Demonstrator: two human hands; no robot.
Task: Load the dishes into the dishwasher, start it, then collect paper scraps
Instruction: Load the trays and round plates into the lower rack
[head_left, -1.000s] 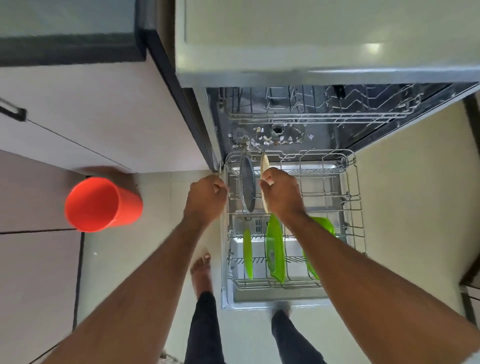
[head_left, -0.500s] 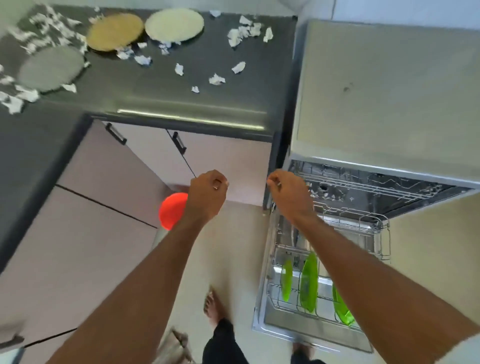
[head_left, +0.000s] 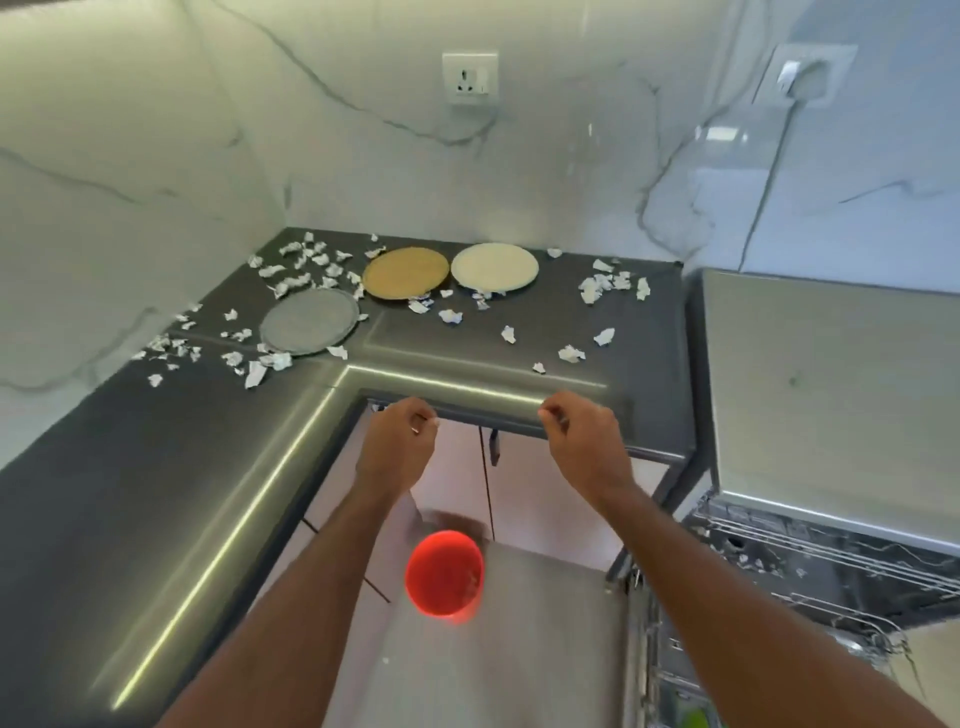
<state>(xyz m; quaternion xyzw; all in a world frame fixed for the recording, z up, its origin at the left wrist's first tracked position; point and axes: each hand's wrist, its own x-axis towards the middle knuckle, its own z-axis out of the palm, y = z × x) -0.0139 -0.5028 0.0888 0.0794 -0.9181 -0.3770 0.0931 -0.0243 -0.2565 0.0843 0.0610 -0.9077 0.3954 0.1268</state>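
Three plates lie flat on the dark worktop (head_left: 156, 467) at frame centre: a grey plate (head_left: 309, 329), a tan plate (head_left: 405, 272) and a cream plate (head_left: 494, 266), with paper scraps (head_left: 602, 288) strewn around them. Below, the left hand (head_left: 397, 447) and right hand (head_left: 587, 441) hover loosely curled, empty, touching nothing. The open dishwasher (head_left: 831, 561) sits at lower right, a red cup (head_left: 444, 574) on the floor.

The dark L-shaped tabletop (head_left: 156, 467) carries a grey plate (head_left: 309, 321), a tan plate (head_left: 405, 272) and a cream plate (head_left: 494, 266) among scattered white paper scraps (head_left: 605, 286), while a red cup (head_left: 444, 574) stands on the floor (head_left: 519, 649).
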